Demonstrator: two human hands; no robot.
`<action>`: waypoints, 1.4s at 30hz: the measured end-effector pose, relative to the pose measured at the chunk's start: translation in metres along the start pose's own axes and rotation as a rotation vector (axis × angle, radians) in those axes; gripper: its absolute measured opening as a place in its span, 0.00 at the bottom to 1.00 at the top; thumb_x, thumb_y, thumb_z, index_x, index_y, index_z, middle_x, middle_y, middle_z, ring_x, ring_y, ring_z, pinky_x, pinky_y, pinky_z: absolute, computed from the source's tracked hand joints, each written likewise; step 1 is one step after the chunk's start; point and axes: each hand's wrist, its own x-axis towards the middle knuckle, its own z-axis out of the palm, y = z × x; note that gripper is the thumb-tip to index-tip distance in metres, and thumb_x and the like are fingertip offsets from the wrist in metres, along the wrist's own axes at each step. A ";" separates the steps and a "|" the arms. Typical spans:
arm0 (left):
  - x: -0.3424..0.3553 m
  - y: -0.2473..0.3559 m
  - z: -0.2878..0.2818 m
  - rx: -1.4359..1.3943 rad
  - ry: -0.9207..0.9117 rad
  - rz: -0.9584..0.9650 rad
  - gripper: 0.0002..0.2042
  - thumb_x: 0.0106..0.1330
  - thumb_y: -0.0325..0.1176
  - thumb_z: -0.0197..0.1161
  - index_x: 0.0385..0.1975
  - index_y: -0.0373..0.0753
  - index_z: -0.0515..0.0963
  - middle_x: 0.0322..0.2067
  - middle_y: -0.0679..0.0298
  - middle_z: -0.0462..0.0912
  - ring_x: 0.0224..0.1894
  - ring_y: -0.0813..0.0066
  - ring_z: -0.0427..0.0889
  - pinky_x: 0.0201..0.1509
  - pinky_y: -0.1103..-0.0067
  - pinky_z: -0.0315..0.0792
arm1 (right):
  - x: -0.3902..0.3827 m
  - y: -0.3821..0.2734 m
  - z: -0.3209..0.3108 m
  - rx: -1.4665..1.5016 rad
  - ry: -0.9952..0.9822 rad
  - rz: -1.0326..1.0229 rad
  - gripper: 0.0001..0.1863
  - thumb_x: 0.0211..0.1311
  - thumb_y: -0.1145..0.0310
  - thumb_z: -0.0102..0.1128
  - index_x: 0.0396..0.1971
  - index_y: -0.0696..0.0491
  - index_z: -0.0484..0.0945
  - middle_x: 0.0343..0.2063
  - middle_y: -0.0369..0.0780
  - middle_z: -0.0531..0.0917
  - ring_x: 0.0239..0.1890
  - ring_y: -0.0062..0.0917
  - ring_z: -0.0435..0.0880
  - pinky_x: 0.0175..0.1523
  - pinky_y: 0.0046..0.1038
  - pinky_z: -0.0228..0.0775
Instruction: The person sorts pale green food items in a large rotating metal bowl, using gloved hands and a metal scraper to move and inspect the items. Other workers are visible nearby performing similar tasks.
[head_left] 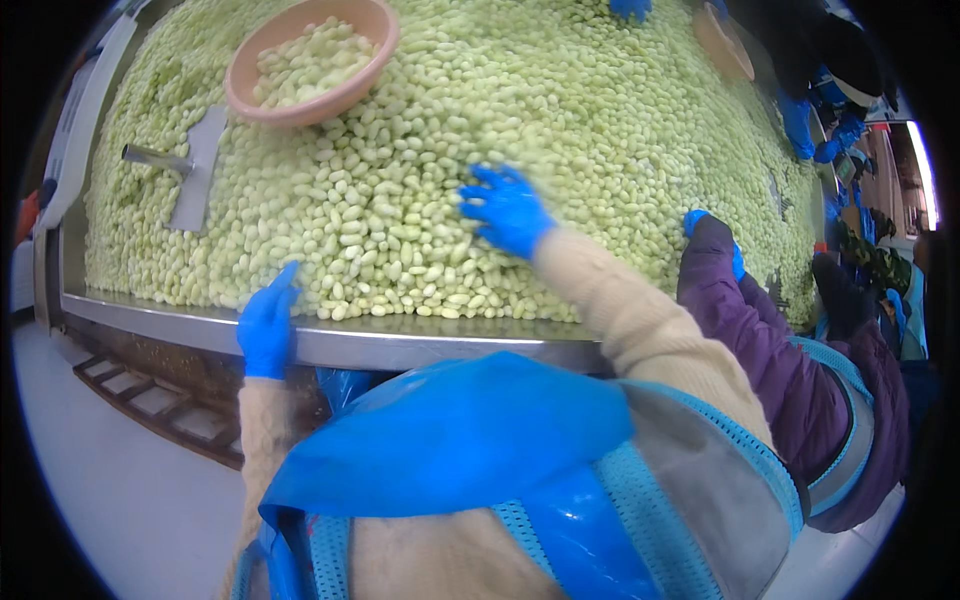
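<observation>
Pale green oval beans (400, 250) fill a wide steel-rimmed table (440, 350). My right hand (505, 210), in a blue glove, lies over the beans at the middle with fingers spread, holding nothing visible. My left hand (268, 320), also gloved in blue, is at the near rim on the left, index finger stretched toward the beans, other fingers slightly bent, with nothing visible in it. A metal scraper (200, 175) with a tube handle lies on the beans beyond my left hand. A pink bowl (340, 95) of beans sits at the back left.
A co-worker in purple sleeves (730, 330) works close at my right, gloved fingers in the beans. Other gloved workers (830, 120) stand along the right side, one hand (630, 8) at the far edge. Another pink bowl (722, 45) sits back right. A slatted metal frame (160, 400) is below the left rim.
</observation>
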 end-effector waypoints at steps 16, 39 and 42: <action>-0.001 -0.004 -0.001 -0.009 -0.014 -0.057 0.17 0.71 0.35 0.57 0.58 0.47 0.79 0.44 0.55 0.85 0.46 0.68 0.82 0.54 0.74 0.74 | -0.084 0.172 -0.050 0.397 -0.090 0.848 0.33 0.68 0.36 0.42 0.65 0.40 0.71 0.59 0.45 0.78 0.62 0.41 0.76 0.67 0.39 0.65; -0.005 0.000 -0.001 0.016 0.013 -0.053 0.16 0.72 0.32 0.56 0.57 0.50 0.80 0.40 0.57 0.86 0.42 0.70 0.84 0.50 0.75 0.76 | 0.090 0.028 -0.168 1.307 0.340 0.090 0.34 0.65 0.50 0.63 0.69 0.41 0.67 0.66 0.38 0.73 0.66 0.30 0.73 0.71 0.34 0.63; -0.001 0.000 0.001 0.037 0.014 -0.002 0.17 0.71 0.31 0.56 0.58 0.50 0.80 0.38 0.59 0.86 0.40 0.69 0.83 0.48 0.75 0.75 | 0.120 0.061 -0.151 1.186 0.425 0.188 0.35 0.63 0.49 0.65 0.69 0.43 0.67 0.63 0.40 0.75 0.66 0.32 0.73 0.70 0.32 0.63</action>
